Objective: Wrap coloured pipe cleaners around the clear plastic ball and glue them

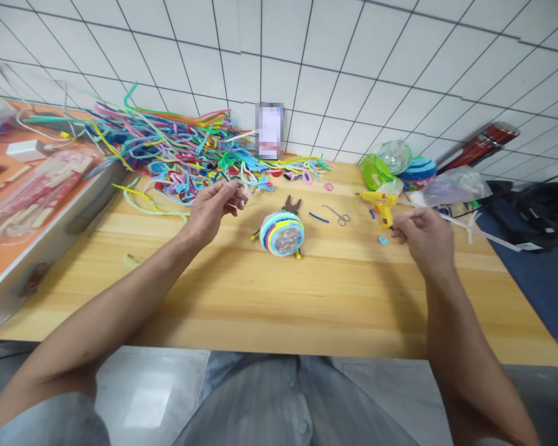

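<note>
My left hand [216,207] is raised over the table's left half, close to a heap of colourful pipe cleaners [181,148]. Its thumb and forefinger are pinched together; anything between them is too small to make out. At the right, my right hand [425,241] has its fingers closed at the handle of a yellow hot glue gun [379,201], whose nozzle points left. A ball wound with coloured pipe cleaners [283,234], with a shiny clear end, rests on pliers [291,204] between my hands. Small scissors [339,215] and a short blue pipe-cleaner piece [318,217] lie nearby.
A phone [270,130] leans on the tiled wall. Behind the glue gun are a green bag [376,170], another wound ball [419,170] and a plastic bag [456,186]. A red flask [481,145] stands at the right. An orange-topped unit [9,248] with packets borders the left.
</note>
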The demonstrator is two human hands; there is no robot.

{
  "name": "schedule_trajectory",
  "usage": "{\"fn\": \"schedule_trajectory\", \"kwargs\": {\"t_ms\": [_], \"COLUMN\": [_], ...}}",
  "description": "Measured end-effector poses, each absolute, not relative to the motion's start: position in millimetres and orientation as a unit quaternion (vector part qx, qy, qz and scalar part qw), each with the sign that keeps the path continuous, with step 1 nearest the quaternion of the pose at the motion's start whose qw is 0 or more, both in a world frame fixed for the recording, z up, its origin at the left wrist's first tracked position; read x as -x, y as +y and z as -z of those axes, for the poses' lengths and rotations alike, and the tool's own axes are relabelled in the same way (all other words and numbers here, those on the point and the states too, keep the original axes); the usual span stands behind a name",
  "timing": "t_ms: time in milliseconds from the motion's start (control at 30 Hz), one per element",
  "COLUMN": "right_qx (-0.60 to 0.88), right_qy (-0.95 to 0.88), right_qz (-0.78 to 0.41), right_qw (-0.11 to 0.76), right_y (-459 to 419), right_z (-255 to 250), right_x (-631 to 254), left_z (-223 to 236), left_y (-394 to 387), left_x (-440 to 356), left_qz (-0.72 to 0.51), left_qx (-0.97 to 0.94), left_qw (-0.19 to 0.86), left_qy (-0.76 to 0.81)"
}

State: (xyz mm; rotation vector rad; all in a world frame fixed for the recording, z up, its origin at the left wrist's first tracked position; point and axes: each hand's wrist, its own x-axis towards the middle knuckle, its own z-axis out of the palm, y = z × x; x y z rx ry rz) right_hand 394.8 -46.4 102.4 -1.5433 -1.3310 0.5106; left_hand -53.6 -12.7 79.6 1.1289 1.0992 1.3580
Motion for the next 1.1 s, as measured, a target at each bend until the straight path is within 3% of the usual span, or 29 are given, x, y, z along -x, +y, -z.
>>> {"fn": "schedule_trajectory", "kwargs": {"t_ms": [167,533,733,1100], "right_qx": [0.675,0.567,0.577,0.506], "right_qy": [-0.568,-0.704,-0.691,-0.763], "right_qz": [-0.195,-0.210,-0.177,-0.068], "right_qw": [0.428,0.374,0.397,0.396], "right_y": [-59.2,-39.1,-43.2,-51.9], "right_z": [-72.8,-64.4,-33.0,-25.9], "right_x": [-399.9,-318.3,-310.8,-333.3], "left_z": [-62.6,-47.0,-21.3,-21.7], "left_y": [-23.3,-46.7,-48.1,-53.3], "left_x": [33.7,18.2,32.9,29.1], "left_qz": [-0.543,-0.533,-0.496,-0.406], "left_qx": [-0.524,-0.640,-0.760,-0.792], "left_qw": [0.445,0.347,0.292,0.370], "left_qy": [0.481,0.431,0.302,0.267]}}
